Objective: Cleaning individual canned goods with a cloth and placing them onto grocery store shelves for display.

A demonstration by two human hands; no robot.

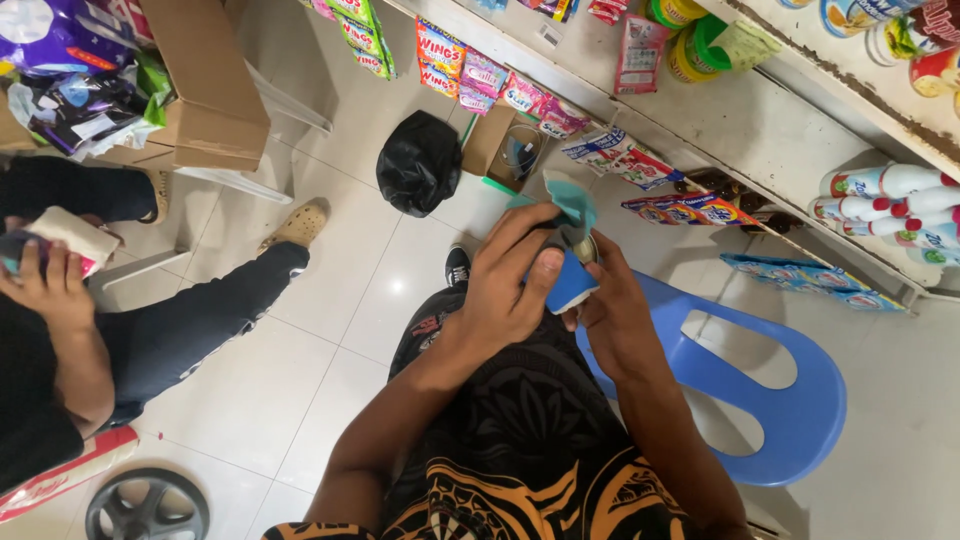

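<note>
I hold a small blue container [570,285] between both hands, above my lap and just left of the blue plastic chair [800,420] that stands at my right. My left hand [510,285] is closed around the container from the left, fingers wrapped over its top and thumb pressed on its blue side. My right hand [612,310] grips it from the right, fingers curled behind it so that I cannot see their tips. A teal cloth or wrapper [572,198] sticks up from the far side of the container, touching my left fingers; something round and pale [585,248] shows between the two hands, too hidden for me to tell what it is.

Beyond my hands, on the white tiled floor [300,400], lies a black plastic bag [418,162], and just right of it an open cardboard box [508,148] sits against the foot of the shelf. The shelf [720,110] runs along the far right, hung with strips of colourful sachets [480,72], and white bottles with red caps [890,195] lie on a lower level at the far right edge. My black shoe [457,265] shows on the floor near my left hand.

To the left sits another person in dark trousers [190,320] and a tan sandal [298,224]; that person's hand [45,285] holds a pale packet [70,238], well apart from my own hands. A large cardboard box [205,85] full of packets stands far left, and a black wheel [147,508] lies near the bottom left.
</note>
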